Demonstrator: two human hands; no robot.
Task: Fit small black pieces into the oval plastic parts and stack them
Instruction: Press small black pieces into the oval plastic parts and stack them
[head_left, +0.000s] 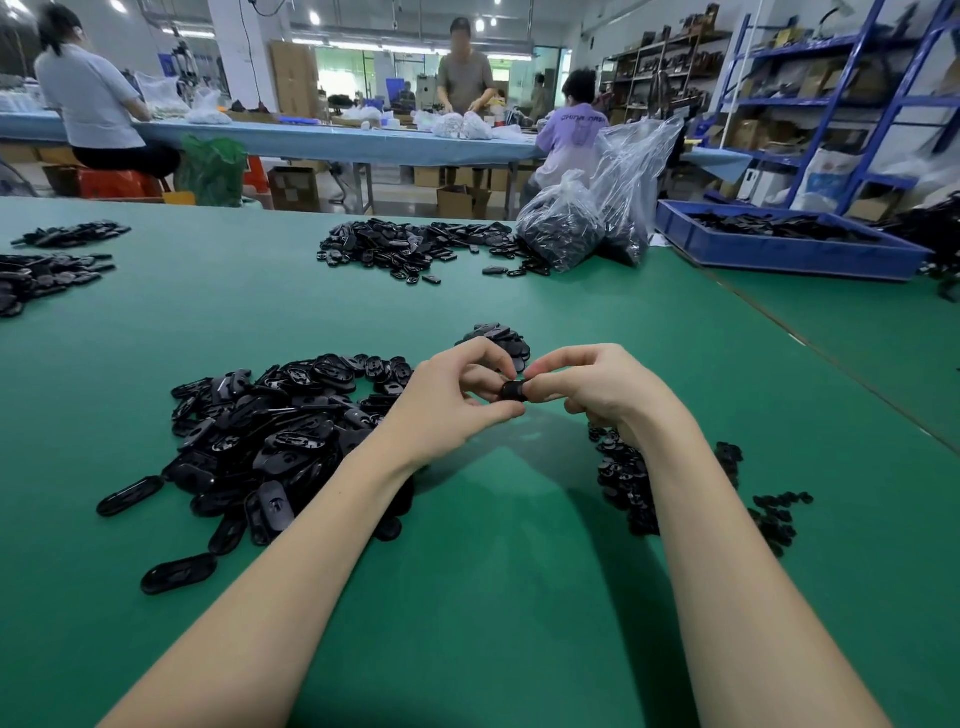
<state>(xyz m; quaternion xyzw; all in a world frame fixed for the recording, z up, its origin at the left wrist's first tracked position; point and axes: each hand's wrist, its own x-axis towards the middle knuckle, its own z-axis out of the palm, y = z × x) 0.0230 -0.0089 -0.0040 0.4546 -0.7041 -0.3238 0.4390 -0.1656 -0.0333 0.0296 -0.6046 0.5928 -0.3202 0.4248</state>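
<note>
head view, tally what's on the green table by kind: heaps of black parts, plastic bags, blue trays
heaps of black parts: 6, such as the big one under the left hand
plastic bags: 2
blue trays: 1
total: 9

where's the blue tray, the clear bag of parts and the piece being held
blue tray (779, 254), head view, on its front wall
clear bag (563, 228), head view, on its bulging middle
held piece (513, 391), head view, on the black part showing between both hands' fingertips

Factory assembly floor: long green bench (208, 322) heaped with parts (270, 436), seated workers (93, 98), blue shelving (810, 93), cartons (293, 187).
</note>
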